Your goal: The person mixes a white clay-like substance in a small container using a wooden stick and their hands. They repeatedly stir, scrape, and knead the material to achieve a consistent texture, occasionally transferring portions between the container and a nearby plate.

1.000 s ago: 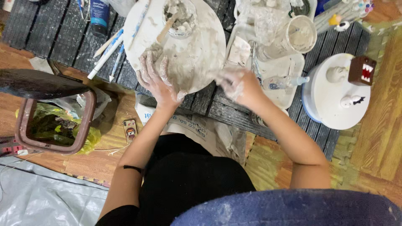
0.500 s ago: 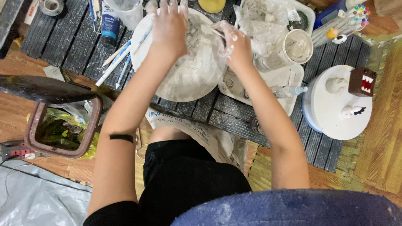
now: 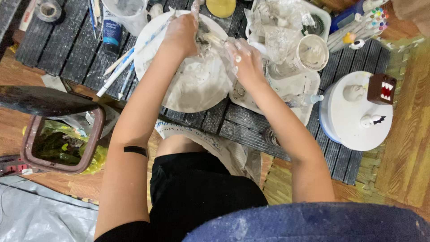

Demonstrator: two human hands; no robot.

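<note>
Clay-smeared hands are held over the round white plate (image 3: 188, 85) on the dark slatted desk (image 3: 251, 130): a grey lump (image 3: 207, 39) is gripped by the left hand (image 3: 181, 33), while the right hand (image 3: 244, 62) is cupped beside it.

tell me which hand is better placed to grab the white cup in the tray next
Probably the right hand. It sits at the plate's right edge, next to the tray, with the white cup close on its right. The left hand is over the plate, farther away, and would have to cross the right one.
</note>
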